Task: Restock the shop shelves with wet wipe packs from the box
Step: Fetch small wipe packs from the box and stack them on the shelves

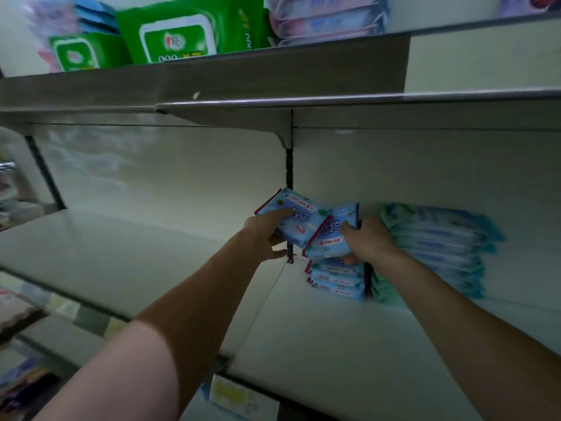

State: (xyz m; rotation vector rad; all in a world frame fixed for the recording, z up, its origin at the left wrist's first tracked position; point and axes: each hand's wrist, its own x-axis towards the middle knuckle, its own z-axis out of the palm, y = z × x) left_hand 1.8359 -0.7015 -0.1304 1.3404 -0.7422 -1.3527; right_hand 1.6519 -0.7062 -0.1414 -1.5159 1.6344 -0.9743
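Bare forearms (188, 302) reach over the white shelf (318, 335), left hand (265, 240) pinching one blue wet wipe pack (293, 217), right hand (370, 243) gripping a second pack (331, 237) just above the short blue stack (337, 282); landed crooked, either slick pack could slide off or nudge the taller teal stack (440, 250).

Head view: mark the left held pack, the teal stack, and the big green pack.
left held pack (303, 217), head view, its blue front.
teal stack (440, 247), head view, front edges.
big green pack (179, 38), head view, white lid label.
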